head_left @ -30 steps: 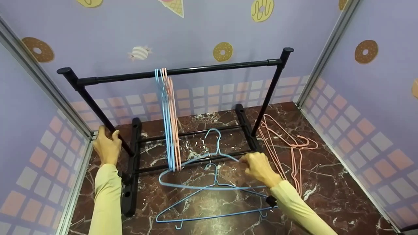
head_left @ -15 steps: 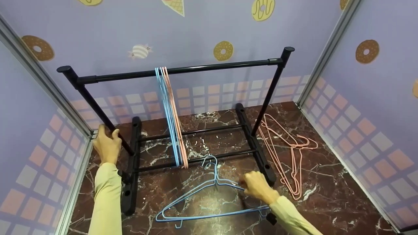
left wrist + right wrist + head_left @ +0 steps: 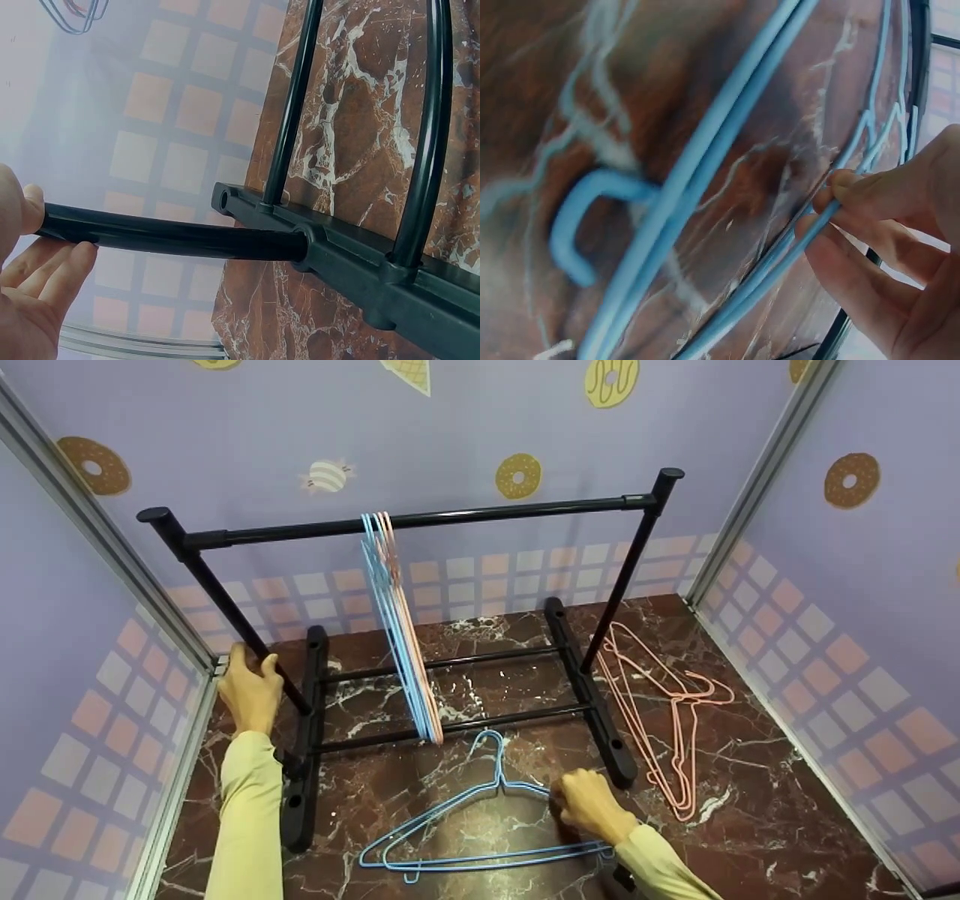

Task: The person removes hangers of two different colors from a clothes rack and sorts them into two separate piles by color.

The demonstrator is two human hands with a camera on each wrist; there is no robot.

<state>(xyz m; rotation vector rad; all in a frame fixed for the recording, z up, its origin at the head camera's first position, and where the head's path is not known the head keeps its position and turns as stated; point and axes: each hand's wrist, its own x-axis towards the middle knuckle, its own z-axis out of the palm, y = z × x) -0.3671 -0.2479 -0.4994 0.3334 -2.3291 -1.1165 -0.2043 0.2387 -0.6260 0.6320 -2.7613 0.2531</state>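
My left hand (image 3: pixel 251 694) grips the left upright post (image 3: pixel 225 604) of a black clothes rack, low down; in the left wrist view its thumb and fingers lie on opposite sides of the post (image 3: pixel 172 236). In front of the rack, my right hand (image 3: pixel 592 806) pinches a blue clothes hanger (image 3: pixel 814 232) by its right shoulder, between thumb and fingers. That hanger lies almost over a second blue one on the floor, their hooks overlapping. From the rack's top bar (image 3: pixel 510 515) hang several blue hangers (image 3: pixel 400 652) and pink hangers (image 3: pixel 424 682), bunched left of centre.
Several pink hangers (image 3: pixel 679 735) lie on the brown marbled floor (image 3: pixel 757 780), right of the rack. The rack's black feet (image 3: pixel 304 780) stand on this floor. Patterned lilac walls (image 3: pixel 450 442) enclose the left, back and right sides.
My right hand has brought the blue hanger down and towards me, over the one on the floor. The hanging hangers have swung, their lower ends shifting right. My left hand stays on the post.
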